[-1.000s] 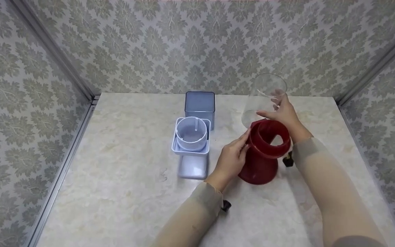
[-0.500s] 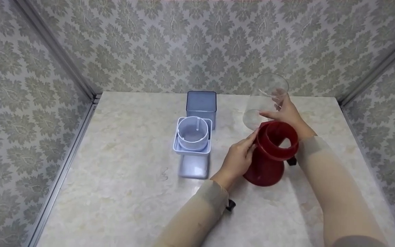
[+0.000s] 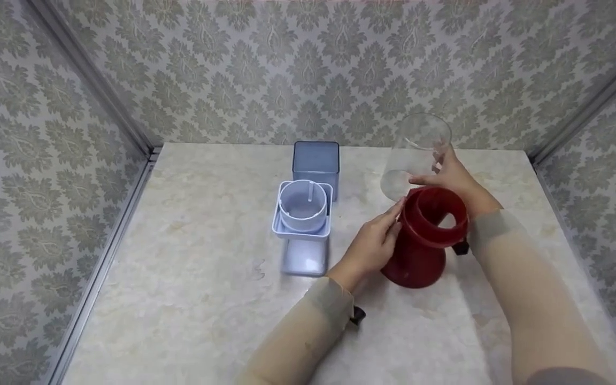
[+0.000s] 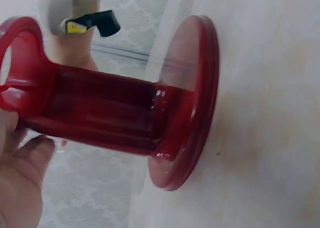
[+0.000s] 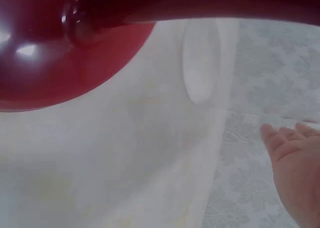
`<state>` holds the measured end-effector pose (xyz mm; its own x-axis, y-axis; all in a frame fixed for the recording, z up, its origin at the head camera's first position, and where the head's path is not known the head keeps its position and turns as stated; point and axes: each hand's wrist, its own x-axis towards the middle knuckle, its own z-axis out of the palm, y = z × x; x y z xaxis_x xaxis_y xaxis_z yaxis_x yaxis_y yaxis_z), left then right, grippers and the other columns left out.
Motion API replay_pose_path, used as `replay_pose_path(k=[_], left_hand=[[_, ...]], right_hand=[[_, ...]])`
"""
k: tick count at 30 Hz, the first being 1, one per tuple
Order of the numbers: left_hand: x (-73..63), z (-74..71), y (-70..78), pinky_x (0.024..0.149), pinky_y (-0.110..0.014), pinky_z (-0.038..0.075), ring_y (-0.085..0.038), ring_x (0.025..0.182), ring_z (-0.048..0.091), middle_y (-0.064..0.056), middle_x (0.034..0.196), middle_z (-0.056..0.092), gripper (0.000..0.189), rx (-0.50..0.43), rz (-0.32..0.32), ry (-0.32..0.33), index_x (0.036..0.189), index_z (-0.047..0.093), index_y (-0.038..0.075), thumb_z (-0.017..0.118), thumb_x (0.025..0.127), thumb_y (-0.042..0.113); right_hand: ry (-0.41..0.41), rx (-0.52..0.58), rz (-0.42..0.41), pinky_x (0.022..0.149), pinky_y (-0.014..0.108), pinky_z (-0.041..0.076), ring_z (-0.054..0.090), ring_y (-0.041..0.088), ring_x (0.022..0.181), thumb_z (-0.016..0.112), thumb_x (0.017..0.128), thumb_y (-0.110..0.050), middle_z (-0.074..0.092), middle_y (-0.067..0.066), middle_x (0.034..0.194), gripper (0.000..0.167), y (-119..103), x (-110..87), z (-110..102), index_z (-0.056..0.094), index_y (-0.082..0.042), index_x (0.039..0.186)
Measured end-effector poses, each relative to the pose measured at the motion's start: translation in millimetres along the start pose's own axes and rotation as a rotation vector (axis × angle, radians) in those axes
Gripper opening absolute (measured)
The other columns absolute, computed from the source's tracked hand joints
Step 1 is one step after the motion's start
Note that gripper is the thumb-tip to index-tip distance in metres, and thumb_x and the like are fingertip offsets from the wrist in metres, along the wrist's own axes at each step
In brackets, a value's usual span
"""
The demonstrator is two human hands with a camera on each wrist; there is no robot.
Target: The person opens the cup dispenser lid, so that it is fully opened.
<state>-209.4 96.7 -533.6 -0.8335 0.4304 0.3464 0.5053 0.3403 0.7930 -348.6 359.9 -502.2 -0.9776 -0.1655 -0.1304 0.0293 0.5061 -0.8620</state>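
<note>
In the head view, a glossy red stand [image 3: 416, 264] has a broad round base, a column and an open ring on top. My left hand [image 3: 368, 248] grips its upper left side; in the left wrist view, the fingers [image 4: 32, 160] hold it just below the ring. Behind it, a clear round container [image 3: 409, 155] stands upright on the table. My right hand [image 3: 449, 179] holds that container's right side, thumb in front, fingers partly hidden by the clear wall. The red ring overlaps my right wrist from this view. In the right wrist view, the container's base [image 5: 200, 68] shows beyond the red stand.
Left of the hands stands a pale blue holder [image 3: 302, 233] with a round cup-like piece on its top. A square blue-grey translucent container [image 3: 316, 158] is just behind it. Patterned walls [image 3: 308, 69] close in the marbled table [image 3: 195, 278] at the back and sides.
My left hand and the red stand have shifted a little to the right, closer to my right wrist. The clear container and my right hand stay nearly in place.
</note>
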Motion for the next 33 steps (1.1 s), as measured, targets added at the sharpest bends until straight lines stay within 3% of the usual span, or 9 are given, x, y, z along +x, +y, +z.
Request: replay_pose_path(k=[5, 11, 14, 15, 19, 21, 23, 29, 33], left_hand=[[-1.6, -11.8, 1.8, 0.143, -0.038, 0.032, -0.023, 0.171, 0.041, -0.002, 0.183, 0.042, 0.065, -0.021, -0.049, -0.002, 0.178, 0.038, 0.019, 0.056, 0.116, 0.025], [-6.0, -23.1, -0.2, 0.145, -0.052, 0.028, -0.030, 0.176, 0.030, -0.004, 0.187, 0.034, 0.083, 0.046, -0.058, -0.027, 0.179, 0.036, 0.019, 0.064, 0.105, 0.044], [-13.4, -29.7, -1.5, 0.146, -0.058, 0.021, -0.032, 0.178, 0.024, -0.002, 0.190, 0.026, 0.088, 0.082, -0.045, -0.078, 0.181, 0.030, 0.028, 0.062, 0.104, 0.056], [-14.8, -26.6, -11.9, 0.147, -0.057, 0.017, -0.032, 0.178, 0.021, -0.001, 0.191, 0.025, 0.091, 0.108, -0.025, -0.089, 0.181, 0.029, 0.030, 0.060, 0.103, 0.065], [-30.4, -38.2, -11.6, 0.147, -0.059, 0.008, -0.032, 0.180, 0.013, 0.001, 0.192, 0.019, 0.094, 0.217, 0.008, -0.177, 0.181, 0.025, 0.038, 0.057, 0.102, 0.076], [-40.0, -45.8, -11.3, 0.148, -0.058, 0.008, -0.031, 0.180, 0.011, 0.000, 0.192, 0.018, 0.096, 0.281, 0.025, -0.213, 0.181, 0.027, 0.035, 0.058, 0.101, 0.077], [-52.0, -61.0, -1.9, 0.147, -0.061, 0.011, -0.033, 0.180, 0.012, -0.001, 0.192, 0.018, 0.094, 0.348, 0.030, -0.260, 0.181, 0.028, 0.032, 0.061, 0.102, 0.071], [-86.6, -96.6, -12.3, 0.145, -0.065, 0.019, -0.038, 0.179, 0.017, -0.007, 0.192, 0.020, 0.095, 0.519, 0.091, -0.368, 0.181, 0.030, 0.029, 0.063, 0.102, 0.070], [-109.9, -124.5, -23.3, 0.144, -0.067, 0.020, -0.038, 0.178, 0.018, -0.010, 0.191, 0.022, 0.096, 0.552, 0.062, -0.407, 0.180, 0.034, 0.027, 0.065, 0.101, 0.072]], right_hand=[[0.011, -0.047, -0.016, 0.142, 0.065, 0.027, 0.010, 0.044, 0.178, 0.095, 0.095, -0.030, -0.007, 0.014, 0.192, 0.144, -6.5, -9.5, -15.2, -0.020, -0.030, 0.180], [0.037, -0.151, -0.011, 0.141, 0.069, 0.027, 0.012, 0.048, 0.177, 0.085, 0.102, -0.047, 0.000, 0.016, 0.192, 0.127, -8.3, -32.1, -31.7, -0.009, -0.021, 0.183], [0.031, -0.216, -0.021, 0.141, 0.070, 0.026, 0.012, 0.048, 0.177, 0.081, 0.104, -0.052, 0.004, 0.017, 0.192, 0.120, -3.9, -48.8, -35.7, -0.001, -0.018, 0.184], [0.028, -0.237, -0.025, 0.140, 0.070, 0.026, 0.012, 0.049, 0.177, 0.081, 0.104, -0.051, 0.006, 0.018, 0.192, 0.118, -1.8, -54.7, -36.8, 0.001, -0.017, 0.184], [0.033, -0.317, -0.024, 0.138, 0.074, 0.029, 0.017, 0.053, 0.174, 0.078, 0.107, -0.048, 0.010, 0.021, 0.191, 0.108, 8.9, -78.8, -39.0, 0.009, -0.016, 0.184], [0.045, -0.352, -0.016, 0.136, 0.077, 0.029, 0.019, 0.054, 0.173, 0.078, 0.107, -0.048, 0.012, 0.021, 0.190, 0.106, 14.3, -90.3, -39.7, 0.011, -0.018, 0.184], [0.060, -0.385, -0.016, 0.134, 0.080, 0.028, 0.020, 0.054, 0.173, 0.078, 0.107, -0.049, 0.015, 0.021, 0.190, 0.104, 19.0, -98.8, -40.2, 0.014, -0.020, 0.184], [0.113, -0.466, -0.042, 0.133, 0.084, 0.024, 0.019, 0.054, 0.173, 0.078, 0.104, -0.058, 0.021, 0.023, 0.188, 0.106, 27.4, -116.5, -44.0, 0.020, -0.015, 0.182], [0.132, -0.484, -0.040, 0.132, 0.084, 0.024, 0.019, 0.056, 0.172, 0.077, 0.104, -0.061, 0.022, 0.024, 0.188, 0.108, 30.0, -121.8, -47.6, 0.020, -0.013, 0.182]])
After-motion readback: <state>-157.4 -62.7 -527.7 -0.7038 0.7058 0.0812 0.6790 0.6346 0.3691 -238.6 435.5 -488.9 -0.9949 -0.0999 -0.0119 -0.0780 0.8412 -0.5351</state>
